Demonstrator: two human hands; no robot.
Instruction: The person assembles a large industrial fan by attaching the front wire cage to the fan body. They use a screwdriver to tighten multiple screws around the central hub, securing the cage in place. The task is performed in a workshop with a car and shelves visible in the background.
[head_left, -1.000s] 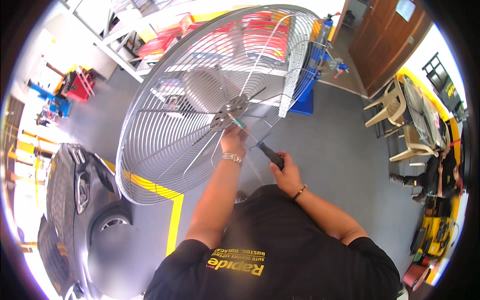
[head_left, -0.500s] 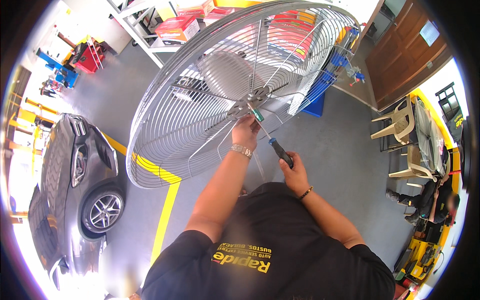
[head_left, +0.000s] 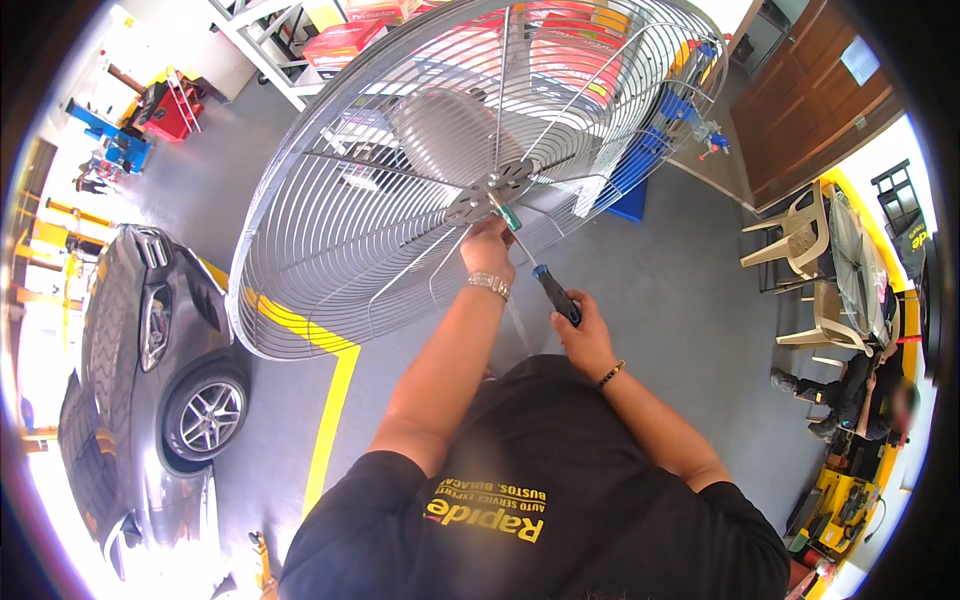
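A large round wire fan guard [head_left: 330, 240] stands tilted before me, with fan blades [head_left: 450, 135] behind its wires. At its round hub plate [head_left: 490, 192], my left hand [head_left: 487, 250] is closed with its fingertips at a small green cylindrical piece [head_left: 506, 214]. My right hand [head_left: 586, 335] wraps round the dark, blue-collared handle of a screwdriver [head_left: 556, 294]. The screwdriver's thin shaft runs up toward the green piece, beside my left fingers. Its tip is hidden, and I cannot tell how it meets the hub.
To the left, a dark grey car [head_left: 165, 350] stands near a yellow floor line [head_left: 335, 410]. Red boxes [head_left: 342, 45] sit on a metal shelf behind the guard. On the right are plastic chairs [head_left: 800, 230], a wooden door [head_left: 815, 100] and a seated person [head_left: 850, 395].
The fan guard has shifted a little to the left and its lower left edge has risen. Both hands and the screwdriver have moved slightly with it, still at the hub.
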